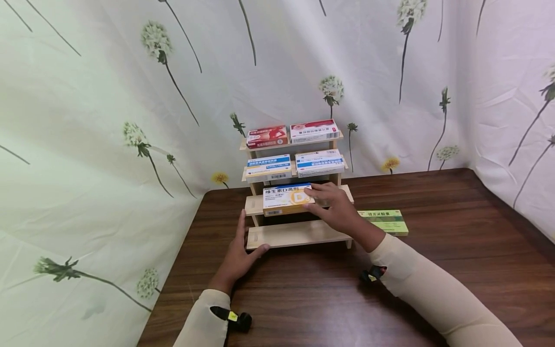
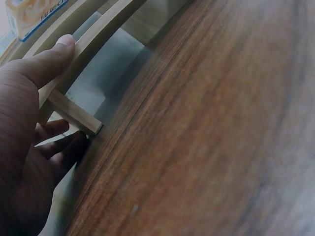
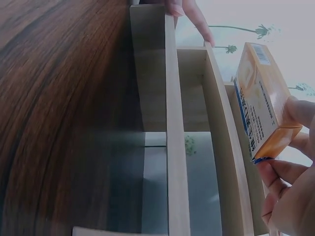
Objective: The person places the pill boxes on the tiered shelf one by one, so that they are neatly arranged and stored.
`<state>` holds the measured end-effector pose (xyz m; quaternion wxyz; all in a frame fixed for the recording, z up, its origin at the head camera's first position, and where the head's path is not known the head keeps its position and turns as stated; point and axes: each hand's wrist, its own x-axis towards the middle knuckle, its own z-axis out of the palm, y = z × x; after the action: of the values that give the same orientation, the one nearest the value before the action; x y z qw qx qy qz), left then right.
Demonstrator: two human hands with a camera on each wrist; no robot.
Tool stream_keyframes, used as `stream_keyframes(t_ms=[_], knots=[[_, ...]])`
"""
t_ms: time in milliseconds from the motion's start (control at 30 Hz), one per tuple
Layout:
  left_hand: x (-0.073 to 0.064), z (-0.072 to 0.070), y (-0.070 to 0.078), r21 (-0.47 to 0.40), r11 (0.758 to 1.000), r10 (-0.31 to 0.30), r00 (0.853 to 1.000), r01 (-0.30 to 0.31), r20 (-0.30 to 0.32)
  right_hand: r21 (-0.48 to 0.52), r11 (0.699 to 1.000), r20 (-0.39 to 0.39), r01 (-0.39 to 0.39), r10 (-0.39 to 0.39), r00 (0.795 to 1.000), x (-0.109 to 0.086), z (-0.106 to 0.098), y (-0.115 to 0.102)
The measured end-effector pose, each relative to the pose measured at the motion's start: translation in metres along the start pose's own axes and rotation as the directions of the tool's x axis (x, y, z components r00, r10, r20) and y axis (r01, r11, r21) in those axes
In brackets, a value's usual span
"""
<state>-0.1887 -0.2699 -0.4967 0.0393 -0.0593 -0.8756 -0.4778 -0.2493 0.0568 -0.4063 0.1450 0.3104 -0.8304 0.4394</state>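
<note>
A white and orange vitamin D box (image 1: pixel 284 198) is held by its right end in my right hand (image 1: pixel 331 207), over the second step from the bottom of a wooden tiered rack (image 1: pixel 299 234). In the right wrist view, thumb and fingers pinch the box (image 3: pixel 261 101) by one end. My left hand (image 1: pixel 238 258) rests at the rack's lower left corner. Its thumb lies at the front edge of the lowest step, and the other fingers reach along the side. The left wrist view shows the thumb (image 2: pixel 51 59) on the wood.
Red and white medicine boxes (image 1: pixel 266 137) (image 1: pixel 314 131) stand on the top step. Two blue and white boxes (image 1: pixel 269 167) (image 1: pixel 320 162) occupy the step below. A green box (image 1: pixel 386 221) lies on the brown table (image 1: pixel 303 299) right of the rack. A flowered cloth (image 1: pixel 277 86) hangs behind.
</note>
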Motion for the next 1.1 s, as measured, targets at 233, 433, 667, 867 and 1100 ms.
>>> stream_keyframes(t_ms=[233, 433, 667, 867, 1100], knots=[[0.0, 0.0, 0.0, -0.008, 1.0, 0.002, 1.0, -0.002, 0.008, -0.035, 0.999, 0.017, -0.006, 0.006, 1.0, 0.005, 0.01, -0.003], [0.0, -0.001, 0.0, -0.013, 1.0, 0.003, 1.0, -0.002, 0.01, -0.063, 0.997, 0.007, -0.037, 0.038, 0.999, 0.011, 0.018, -0.007], [0.0, -0.001, -0.001, 0.0, 1.0, -0.011, 1.0, 0.011, 0.007, -0.071, 0.996, 0.023, -0.044, 0.046, 0.999, 0.015, 0.027, -0.009], [0.001, 0.0, -0.002, 0.009, 1.0, -0.019, 1.0, 0.019, 0.006, -0.053, 0.998, 0.025, -0.045, 0.047, 0.999, 0.019, 0.031, -0.011], [0.001, 0.0, -0.001, 0.018, 1.0, -0.01, 1.0, 0.01, 0.003, -0.072, 0.996, 0.029, -0.05, 0.052, 0.998, 0.023, 0.038, -0.013]])
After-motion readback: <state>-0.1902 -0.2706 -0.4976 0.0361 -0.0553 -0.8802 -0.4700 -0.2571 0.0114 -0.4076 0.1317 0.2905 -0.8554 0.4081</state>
